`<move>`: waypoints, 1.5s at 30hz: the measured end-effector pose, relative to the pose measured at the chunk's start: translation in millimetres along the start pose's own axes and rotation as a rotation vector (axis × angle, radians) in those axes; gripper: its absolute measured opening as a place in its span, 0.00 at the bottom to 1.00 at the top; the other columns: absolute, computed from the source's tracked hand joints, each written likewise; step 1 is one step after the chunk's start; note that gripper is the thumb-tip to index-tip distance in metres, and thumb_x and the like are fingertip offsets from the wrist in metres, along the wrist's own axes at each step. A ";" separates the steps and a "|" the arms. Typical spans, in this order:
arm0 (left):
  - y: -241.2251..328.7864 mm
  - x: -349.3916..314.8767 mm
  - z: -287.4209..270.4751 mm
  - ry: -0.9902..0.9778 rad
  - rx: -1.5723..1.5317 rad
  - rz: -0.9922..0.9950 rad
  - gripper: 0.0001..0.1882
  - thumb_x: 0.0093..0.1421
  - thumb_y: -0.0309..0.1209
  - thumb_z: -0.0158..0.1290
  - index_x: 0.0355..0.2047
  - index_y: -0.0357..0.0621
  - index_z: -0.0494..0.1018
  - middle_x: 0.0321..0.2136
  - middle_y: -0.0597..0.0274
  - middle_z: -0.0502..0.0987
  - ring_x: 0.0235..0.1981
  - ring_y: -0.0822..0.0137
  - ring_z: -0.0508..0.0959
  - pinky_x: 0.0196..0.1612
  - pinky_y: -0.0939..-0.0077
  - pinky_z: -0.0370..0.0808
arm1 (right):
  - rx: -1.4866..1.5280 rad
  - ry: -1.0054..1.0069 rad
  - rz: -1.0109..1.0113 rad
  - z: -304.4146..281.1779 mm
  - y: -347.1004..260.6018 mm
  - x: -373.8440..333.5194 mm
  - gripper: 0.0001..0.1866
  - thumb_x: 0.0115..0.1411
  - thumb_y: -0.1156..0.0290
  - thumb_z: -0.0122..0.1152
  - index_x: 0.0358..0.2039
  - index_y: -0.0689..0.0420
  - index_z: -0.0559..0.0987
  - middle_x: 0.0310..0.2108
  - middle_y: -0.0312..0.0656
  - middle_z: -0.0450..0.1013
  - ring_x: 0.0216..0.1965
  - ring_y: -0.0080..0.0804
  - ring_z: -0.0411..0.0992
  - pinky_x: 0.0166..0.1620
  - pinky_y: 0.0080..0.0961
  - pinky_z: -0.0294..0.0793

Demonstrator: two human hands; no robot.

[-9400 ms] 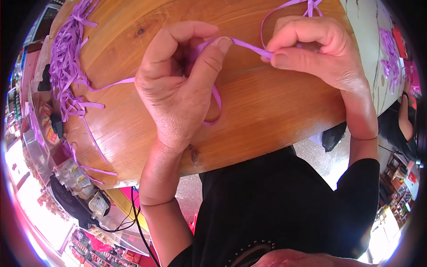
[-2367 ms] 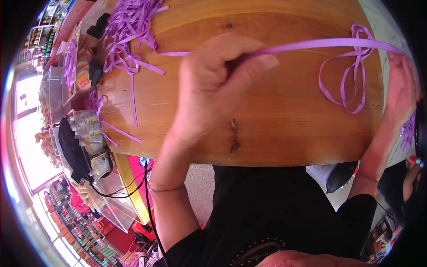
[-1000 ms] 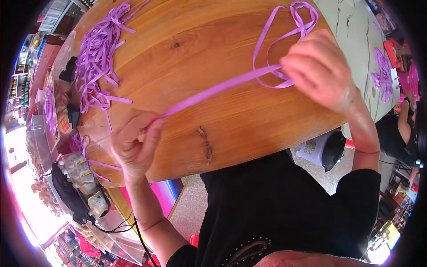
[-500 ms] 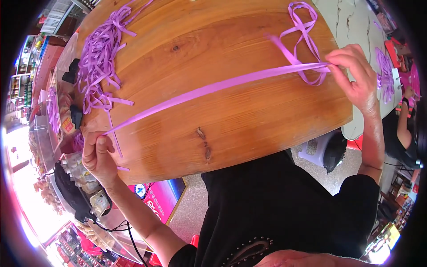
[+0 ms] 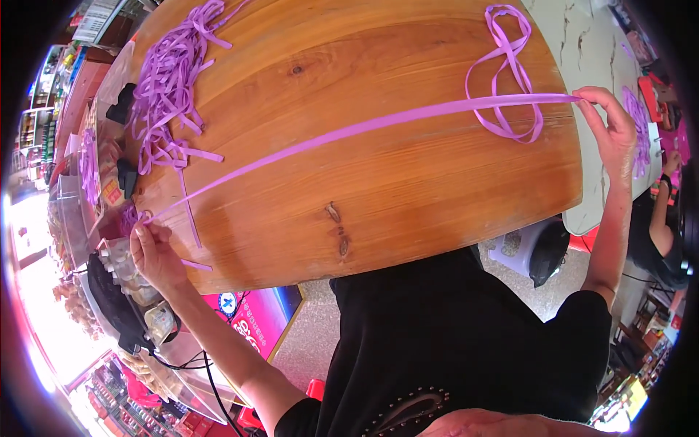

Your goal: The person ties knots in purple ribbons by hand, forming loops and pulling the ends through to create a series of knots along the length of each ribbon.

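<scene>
A purple ribbon (image 5: 364,125) is stretched over the wooden table (image 5: 408,197), pinched by the left hand (image 5: 156,256) and the right hand (image 5: 615,137). Ribbon loops (image 5: 509,49) (a loose figure eight) are crossed by it at right; a ribbon heap (image 5: 167,76) is piled far left.

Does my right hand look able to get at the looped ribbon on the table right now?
Probably yes: your right hand is close by the looped ribbon, with nothing solid between. But it pinches the stretched ribbon, so it may have to let go first.
</scene>
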State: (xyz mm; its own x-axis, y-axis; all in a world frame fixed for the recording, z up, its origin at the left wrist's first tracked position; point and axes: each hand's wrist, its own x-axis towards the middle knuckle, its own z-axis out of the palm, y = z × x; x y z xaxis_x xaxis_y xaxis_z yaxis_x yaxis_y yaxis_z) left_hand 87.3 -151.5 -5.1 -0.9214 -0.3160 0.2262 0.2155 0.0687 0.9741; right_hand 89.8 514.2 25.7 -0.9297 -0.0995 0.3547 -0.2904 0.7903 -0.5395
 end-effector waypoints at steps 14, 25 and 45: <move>5.2 5.6 119.6 -0.211 -0.954 -0.276 0.13 0.62 0.39 0.48 0.28 0.41 0.70 0.15 0.72 0.57 0.16 0.76 0.52 0.22 0.80 0.52 | 1.622 0.172 0.277 -3.2 97.5 3.5 0.20 0.60 0.73 0.53 0.51 0.67 0.65 0.43 0.44 0.66 0.45 0.31 0.63 0.55 0.33 0.58; 32.7 -43.1 222.6 -0.498 -0.529 -0.245 0.08 0.63 0.27 0.47 0.38 0.37 0.74 0.24 0.71 0.70 0.25 0.80 0.63 0.28 0.84 0.61 | 1.009 -0.004 -0.212 50.3 -68.0 49.3 0.15 0.61 0.76 0.48 0.49 0.66 0.68 0.48 0.55 0.68 0.50 0.43 0.68 0.54 0.38 0.65; 25.7 -83.7 274.5 -0.452 -0.496 -0.208 0.07 0.60 0.22 0.51 0.38 0.37 0.74 0.35 0.65 0.75 0.37 0.77 0.71 0.44 0.83 0.67 | 1.002 -0.327 -0.087 124.6 -139.6 49.3 0.10 0.55 0.82 0.56 0.40 0.64 0.74 0.33 0.41 0.71 0.35 0.25 0.71 0.38 0.18 0.72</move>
State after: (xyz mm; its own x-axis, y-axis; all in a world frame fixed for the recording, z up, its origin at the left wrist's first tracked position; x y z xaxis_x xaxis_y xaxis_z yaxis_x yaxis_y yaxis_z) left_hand 81.2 136.5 2.3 -0.9805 0.1557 0.1195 0.0429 -0.4240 0.9046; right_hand 56.3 323.6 23.4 -0.8693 -0.4074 0.2798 -0.2747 -0.0723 -0.9588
